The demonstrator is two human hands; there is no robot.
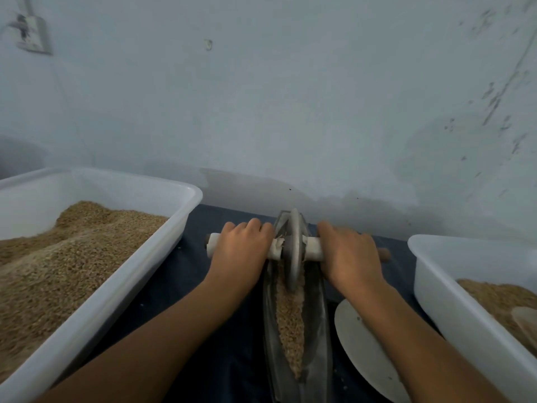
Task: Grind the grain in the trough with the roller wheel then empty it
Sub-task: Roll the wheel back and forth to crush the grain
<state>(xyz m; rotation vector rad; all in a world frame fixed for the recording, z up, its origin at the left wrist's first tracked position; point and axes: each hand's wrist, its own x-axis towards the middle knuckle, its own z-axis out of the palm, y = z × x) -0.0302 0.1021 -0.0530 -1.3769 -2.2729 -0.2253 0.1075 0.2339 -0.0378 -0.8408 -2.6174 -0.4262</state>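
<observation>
A narrow metal trough (318,330) lies lengthwise in front of me on the dark cloth, with a strip of tan grain (289,324) along its groove. The grey roller wheel (294,248) stands upright in the far part of the trough, on a white-wrapped axle handle (313,248) running left to right. My left hand (242,247) grips the handle left of the wheel. My right hand (350,251) grips it on the right side. The far end of the trough is hidden behind the wheel.
A large white tub (186,196) heaped with grain stands at the left. A second white tub (436,289) with grain and a pale scoop (526,321) stands at the right. A flat pale plate (363,344) lies beside the trough under my right forearm. The wall is close behind.
</observation>
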